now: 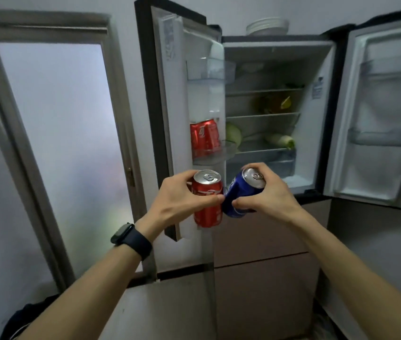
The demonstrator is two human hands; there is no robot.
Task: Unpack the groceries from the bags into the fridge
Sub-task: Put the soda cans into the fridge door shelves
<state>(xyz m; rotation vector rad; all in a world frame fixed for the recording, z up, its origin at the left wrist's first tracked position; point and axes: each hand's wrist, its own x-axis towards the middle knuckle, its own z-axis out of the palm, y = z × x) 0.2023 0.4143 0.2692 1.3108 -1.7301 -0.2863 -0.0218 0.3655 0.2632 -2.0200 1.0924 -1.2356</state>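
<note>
At frame centre, the left hand (177,197) is gripping an upright red cola can (208,198) and the right hand (271,192) a tilted blue can (242,192), both apparently heading for the left door shelf (213,155) holding red cans (204,137).
</note>
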